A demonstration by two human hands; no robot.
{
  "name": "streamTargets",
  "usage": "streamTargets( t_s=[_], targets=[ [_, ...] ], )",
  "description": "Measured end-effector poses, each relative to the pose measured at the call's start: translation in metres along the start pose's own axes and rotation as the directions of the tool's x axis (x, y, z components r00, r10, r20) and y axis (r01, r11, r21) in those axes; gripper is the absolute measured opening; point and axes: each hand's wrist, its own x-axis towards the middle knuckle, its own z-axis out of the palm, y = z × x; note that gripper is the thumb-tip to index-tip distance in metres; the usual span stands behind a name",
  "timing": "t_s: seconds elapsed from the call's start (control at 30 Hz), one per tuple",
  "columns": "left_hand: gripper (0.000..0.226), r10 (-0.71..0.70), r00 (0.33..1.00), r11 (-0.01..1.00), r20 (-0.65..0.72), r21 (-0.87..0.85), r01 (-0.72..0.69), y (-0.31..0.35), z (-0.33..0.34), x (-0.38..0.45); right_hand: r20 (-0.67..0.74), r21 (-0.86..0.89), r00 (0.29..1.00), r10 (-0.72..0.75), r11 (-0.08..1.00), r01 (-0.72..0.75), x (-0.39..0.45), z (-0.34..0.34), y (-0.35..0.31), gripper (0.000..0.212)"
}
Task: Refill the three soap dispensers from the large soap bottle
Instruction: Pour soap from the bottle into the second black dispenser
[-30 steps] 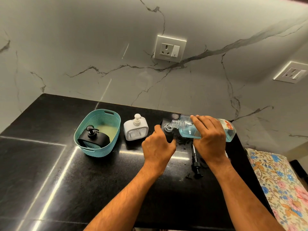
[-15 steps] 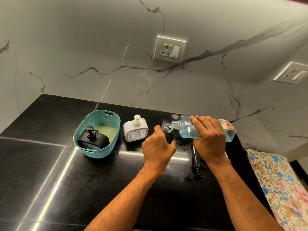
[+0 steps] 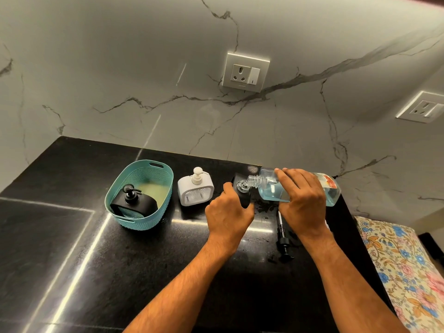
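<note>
My right hand [image 3: 301,203] grips the large clear soap bottle [image 3: 271,188], tipped on its side with blue liquid inside. Its open neck touches the mouth of a black dispenser [image 3: 242,191], which my left hand [image 3: 228,212] grips from the near side. That dispenser's black pump [image 3: 284,239] lies loose on the black counter [image 3: 72,248] between my arms. A white dispenser [image 3: 195,189] with its pump on stands to the left. Another black dispenser [image 3: 133,204] sits inside a teal basket [image 3: 141,219] further left.
A marble wall with two sockets [image 3: 245,72] rises behind the counter. The counter's right edge drops off beside a floral cloth [image 3: 403,265]. Small wet spots lie on the counter near the open dispenser.
</note>
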Motion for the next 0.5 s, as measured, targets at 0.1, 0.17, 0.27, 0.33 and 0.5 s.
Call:
streamTargets(
  t_s=[0.1,0.17,0.27,0.33,0.5],
  targets=[
    [0.05,-0.001,1.0,1.0,0.004,0.001,0.001,-0.0003,0.0006,0.0001,0.005,-0.008,1.0,-0.005,1.0,0.005,-0.0005,0.0016,0.0011,0.057],
    [0.051,-0.004,1.0,1.0,0.008,0.005,0.004,-0.0005,0.0012,0.0001,0.007,-0.011,1.0,-0.006,1.0,0.006,-0.001,0.0021,0.0016,0.059],
    [0.051,-0.005,1.0,1.0,0.015,-0.001,0.005,0.0,0.0014,-0.0003,0.012,-0.008,1.0,0.0,1.0,0.0,-0.0018,0.0023,0.0025,0.061],
    [0.051,-0.004,1.0,1.0,0.014,-0.01,0.004,0.0004,0.0016,-0.0002,0.014,0.001,1.0,0.006,1.0,-0.006,-0.0018,0.0021,0.0028,0.061],
    [0.05,-0.019,1.0,1.0,0.003,-0.005,0.019,0.0026,0.0023,0.0019,0.04,0.035,0.999,0.033,0.999,-0.034,-0.0021,0.0017,0.0028,0.067]
  ],
)
